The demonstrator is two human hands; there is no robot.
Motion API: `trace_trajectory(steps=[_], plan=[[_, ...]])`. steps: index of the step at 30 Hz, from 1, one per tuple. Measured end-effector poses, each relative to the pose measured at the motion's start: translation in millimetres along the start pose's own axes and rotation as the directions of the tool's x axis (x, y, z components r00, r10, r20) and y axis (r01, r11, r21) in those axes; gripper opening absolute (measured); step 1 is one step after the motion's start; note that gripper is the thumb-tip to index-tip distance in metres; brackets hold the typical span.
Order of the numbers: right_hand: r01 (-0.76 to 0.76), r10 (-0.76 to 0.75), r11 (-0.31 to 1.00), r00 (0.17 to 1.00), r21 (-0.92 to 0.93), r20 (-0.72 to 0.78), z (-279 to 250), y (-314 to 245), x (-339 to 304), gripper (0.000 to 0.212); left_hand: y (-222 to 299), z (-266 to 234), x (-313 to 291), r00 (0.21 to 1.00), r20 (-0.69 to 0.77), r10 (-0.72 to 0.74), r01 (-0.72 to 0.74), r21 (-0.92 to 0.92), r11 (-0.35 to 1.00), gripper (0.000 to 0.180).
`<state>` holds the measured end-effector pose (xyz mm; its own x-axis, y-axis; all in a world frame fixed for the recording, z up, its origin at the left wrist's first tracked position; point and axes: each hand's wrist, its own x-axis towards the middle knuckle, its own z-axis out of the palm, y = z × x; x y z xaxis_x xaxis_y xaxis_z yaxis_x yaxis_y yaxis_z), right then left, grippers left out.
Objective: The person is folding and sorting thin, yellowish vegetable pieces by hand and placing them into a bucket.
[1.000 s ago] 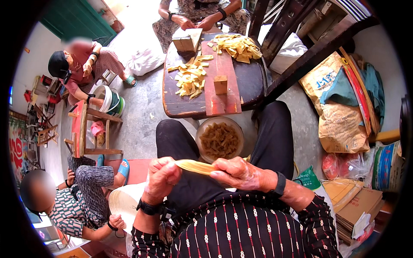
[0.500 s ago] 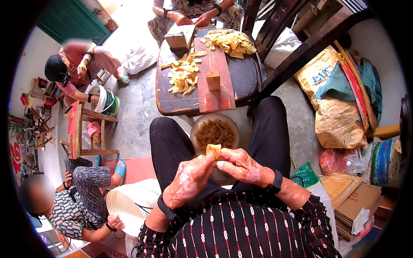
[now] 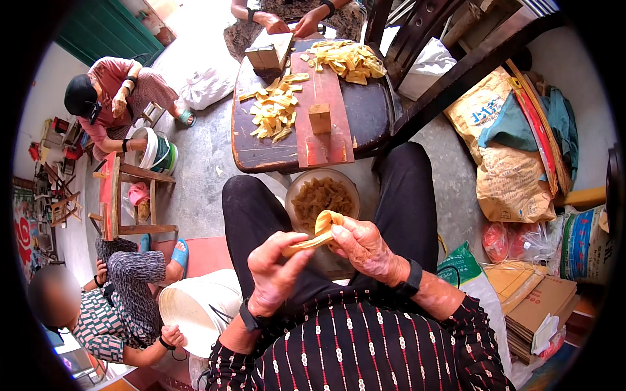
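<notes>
In front of my lap, my left hand (image 3: 277, 270) pinches one end of a soft, flat yellow strip (image 3: 312, 244), possibly a vegetable strip. My right hand (image 3: 372, 254) grips its other end, which bends up into a loop. Just beyond, between my knees, a round bowl (image 3: 356, 195) holds several brownish, curled pieces (image 3: 319, 195). On the dark stool top (image 3: 254, 155) ahead lie two piles of similar yellow strips, a left pile (image 3: 272, 114) and a far right pile (image 3: 345, 60). A reddish board (image 3: 323, 85) with a small wooden block (image 3: 319, 118) lies between them.
Across the stool, another person's hands (image 3: 290, 27) work at a second wooden board. Two more people sit at left, one reaching into a striped bucket (image 3: 156, 150). A white bucket (image 3: 195, 309) tilts beside my left leg. Sacks (image 3: 505, 182) and flattened cardboard (image 3: 541, 306) lie right.
The strip, earlier mostly covered by my close-set fingers, is now stretched out and looped between my hands. My hands have moved apart. The view has shifted slightly.
</notes>
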<state>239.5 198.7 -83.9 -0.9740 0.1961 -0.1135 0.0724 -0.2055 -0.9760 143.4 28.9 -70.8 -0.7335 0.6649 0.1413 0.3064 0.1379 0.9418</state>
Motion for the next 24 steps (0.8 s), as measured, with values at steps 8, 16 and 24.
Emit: trace_trajectory(steps=[8,16,24], plan=[[0.154,-0.138,0.955,0.987,-0.252,0.08,0.2,-6.9,-0.4,0.025,-10.9,8.4,-0.5,0.834,0.254,-0.49,0.469,-0.794,0.387,0.031],[0.201,-0.146,0.936,0.969,-0.29,0.2,-0.2,-0.8,-0.7,0.023,-12.2,12.0,-2.2,0.829,0.25,-0.5,0.495,-0.746,0.446,0.023],[0.182,-0.138,0.958,0.97,-0.223,0.198,1.4,-8.6,-2.8,0.024,0.6,1.1,4.9,0.935,0.269,-0.233,0.332,-0.424,0.843,0.024]])
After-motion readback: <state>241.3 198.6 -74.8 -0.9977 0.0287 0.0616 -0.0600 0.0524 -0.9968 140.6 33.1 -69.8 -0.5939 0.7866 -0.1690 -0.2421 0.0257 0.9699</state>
